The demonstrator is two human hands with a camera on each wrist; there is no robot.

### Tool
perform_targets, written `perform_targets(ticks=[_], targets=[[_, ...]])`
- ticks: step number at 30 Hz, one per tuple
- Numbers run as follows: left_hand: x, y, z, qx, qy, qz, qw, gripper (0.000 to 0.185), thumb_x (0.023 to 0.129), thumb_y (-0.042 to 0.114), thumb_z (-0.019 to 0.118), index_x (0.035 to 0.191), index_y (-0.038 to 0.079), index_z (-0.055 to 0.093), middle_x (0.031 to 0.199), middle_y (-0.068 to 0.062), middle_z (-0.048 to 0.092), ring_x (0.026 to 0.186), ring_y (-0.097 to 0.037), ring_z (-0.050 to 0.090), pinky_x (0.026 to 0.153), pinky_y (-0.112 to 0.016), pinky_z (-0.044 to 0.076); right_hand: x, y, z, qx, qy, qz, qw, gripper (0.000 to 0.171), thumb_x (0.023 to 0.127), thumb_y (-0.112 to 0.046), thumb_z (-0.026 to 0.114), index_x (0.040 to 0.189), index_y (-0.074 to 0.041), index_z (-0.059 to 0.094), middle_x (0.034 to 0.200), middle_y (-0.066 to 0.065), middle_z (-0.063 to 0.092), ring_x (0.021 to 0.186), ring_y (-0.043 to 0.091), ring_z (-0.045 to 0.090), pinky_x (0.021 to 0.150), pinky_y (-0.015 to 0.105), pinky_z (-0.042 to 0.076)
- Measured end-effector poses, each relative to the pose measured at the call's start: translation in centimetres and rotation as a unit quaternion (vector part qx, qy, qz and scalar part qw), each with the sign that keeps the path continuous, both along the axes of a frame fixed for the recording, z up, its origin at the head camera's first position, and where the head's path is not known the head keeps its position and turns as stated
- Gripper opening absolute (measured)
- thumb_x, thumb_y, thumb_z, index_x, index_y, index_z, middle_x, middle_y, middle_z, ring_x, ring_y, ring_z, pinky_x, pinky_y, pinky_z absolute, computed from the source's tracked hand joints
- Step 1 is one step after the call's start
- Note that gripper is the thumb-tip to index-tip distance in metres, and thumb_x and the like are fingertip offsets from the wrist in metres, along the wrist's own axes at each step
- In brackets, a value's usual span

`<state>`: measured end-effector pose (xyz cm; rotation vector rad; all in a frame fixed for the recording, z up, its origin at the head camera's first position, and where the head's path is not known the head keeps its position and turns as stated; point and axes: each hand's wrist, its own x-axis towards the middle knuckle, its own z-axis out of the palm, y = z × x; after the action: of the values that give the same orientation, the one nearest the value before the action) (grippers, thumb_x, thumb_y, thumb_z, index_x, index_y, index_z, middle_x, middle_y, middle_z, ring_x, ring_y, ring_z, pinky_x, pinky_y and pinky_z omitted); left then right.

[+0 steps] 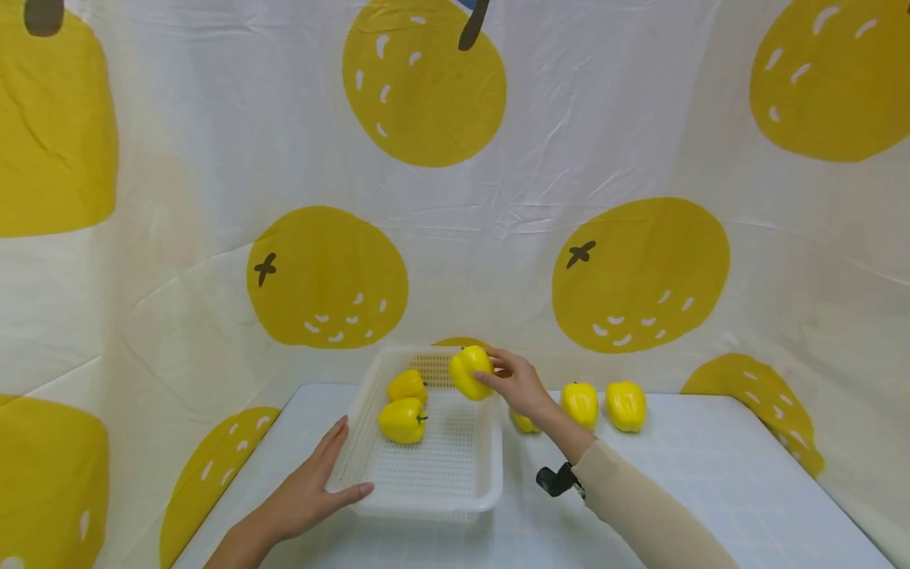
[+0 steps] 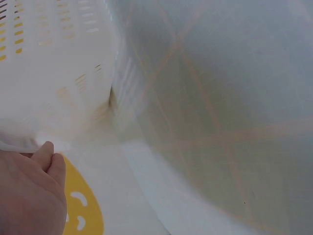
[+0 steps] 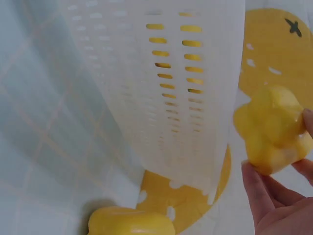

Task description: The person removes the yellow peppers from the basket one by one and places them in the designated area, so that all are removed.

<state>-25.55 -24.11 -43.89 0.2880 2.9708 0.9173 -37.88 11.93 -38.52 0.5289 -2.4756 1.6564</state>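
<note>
Fingers of the left hand [image 1: 306, 494] lie nearly straight, flat against the near left corner of the basket [image 1: 455, 494], low in the frame. Two peppers [image 1: 403, 420] lie inside. At centre, the right hand [image 1: 517, 383] pinches a pepper [image 1: 470, 371] above the basket's far rim. Further right, three more peppers [image 1: 626, 405] sit on the table [image 1: 711, 490].

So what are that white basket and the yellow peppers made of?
The white slotted basket looks like moulded plastic: thin, matte, slightly see-through walls with regular slots. The yellow pepper held in the right hand looks smooth and waxy with uniform colour, possibly an imitation, though a real one cannot be ruled out.
</note>
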Motion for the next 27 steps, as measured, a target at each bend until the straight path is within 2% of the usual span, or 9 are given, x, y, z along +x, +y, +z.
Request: perform_targets(ticks=[6, 14, 20, 27], targets=[[-0.1, 0.0, -0.1, -0.005, 0.009, -0.004, 0.9999, 0.115, 0.087, 0.071, 0.065, 0.165, 0.010, 0.009, 0.173, -0.011, 0.004, 0.153, -0.042, 0.021, 0.116, -0.068, 0.026, 1.0, 1.9, -0.1, 0.017, -0.002, -0.013, 1.000, 0.055, 0.095, -0.031, 0.075, 0.144, -0.010, 0.059, 0.134, 0.017, 0.066, 0.107, 0.028, 0.067, 0.091, 0.040, 0.059], [0.0, 0.0, -0.2, -0.004, 0.008, -0.005, 0.9999, 0.115, 0.086, 0.072, 0.066, 0.165, 0.009, 0.009, 0.172, -0.012, 0.004, 0.153, -0.043, 0.022, 0.116, -0.069, 0.026, 2.3, 4.4, -0.7, 0.028, -0.035, -0.033, 0.998, 0.056, 0.094, -0.040, 0.075, 0.144, -0.022, 0.059, 0.140, 0.010, 0.063, 0.113, 0.025, 0.064, 0.095, 0.040, 0.057], [-0.2, -0.2, -0.4, -0.008, 0.009, -0.002, 0.9999, 0.116, 0.086, 0.072, 0.065, 0.166, 0.010, 0.009, 0.172, -0.012, 0.004, 0.153, -0.043, 0.022, 0.115, -0.069, 0.027, 3.3, 6.1, -1.5, 0.028, -0.057, -0.055, 0.997, 0.058, 0.095, -0.041, 0.073, 0.146, -0.019, 0.056, 0.145, 0.014, 0.058, 0.119, 0.029, 0.063, 0.099, 0.045, 0.055], [-0.1, -0.2, -0.3, -0.005, 0.010, -0.004, 0.9999, 0.116, 0.086, 0.071, 0.066, 0.165, 0.008, 0.009, 0.172, -0.013, 0.004, 0.153, -0.044, 0.021, 0.116, -0.069, 0.026, 4.5, 7.9, -3.3, 0.025, -0.080, -0.067, 0.994, 0.057, 0.095, -0.039, 0.073, 0.145, -0.015, 0.057, 0.141, 0.020, 0.060, 0.114, 0.028, 0.066, 0.097, 0.045, 0.056]])
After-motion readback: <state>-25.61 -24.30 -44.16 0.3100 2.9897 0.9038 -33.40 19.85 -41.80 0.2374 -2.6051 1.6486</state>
